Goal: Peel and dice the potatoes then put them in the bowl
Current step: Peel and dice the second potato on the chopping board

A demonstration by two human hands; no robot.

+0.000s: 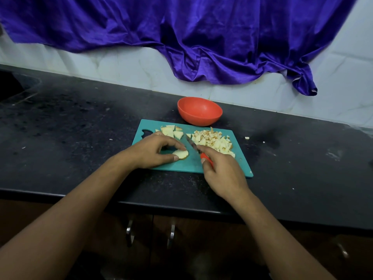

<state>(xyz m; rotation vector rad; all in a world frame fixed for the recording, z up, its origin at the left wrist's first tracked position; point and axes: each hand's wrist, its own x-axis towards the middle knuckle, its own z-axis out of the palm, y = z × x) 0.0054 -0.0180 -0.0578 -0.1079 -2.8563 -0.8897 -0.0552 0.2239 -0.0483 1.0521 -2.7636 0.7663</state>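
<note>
- Teal rectangular plastic cutting board: flat on the black speckled stone desk. Long axis runs about 9 to 3 o'clock, with the handle cut-out at the 9 o'clock end.
- Pale half-round potato slice: flat on the board, toward its 7 o'clock part. Long axis about 9 to 3 o'clock.
- Left hand: fingers curled over the slice from the far side, thumb against its near edge, pinching it in place.
- Red-handled knife with dark blade: tip toward 11 o'clock, handle toward 5 o'clock, blade just beside the slice at its 3 o'clock side.
- Right hand: fingers clamped round the red handle, forefinger laid along the top.
- Heap of small diced potato cubes: on the board's 3 o'clock half.
- Larger potato chunks: on the board near its 11 o'clock edge.
- Red-orange round plastic bowl: upright on the desk at 12 o'clock, just beyond the board.
- Stray potato bits: on the desk at 3 o'clock, off the board.
- Purple satin cloth: draped over the white tiled wall behind.
</note>
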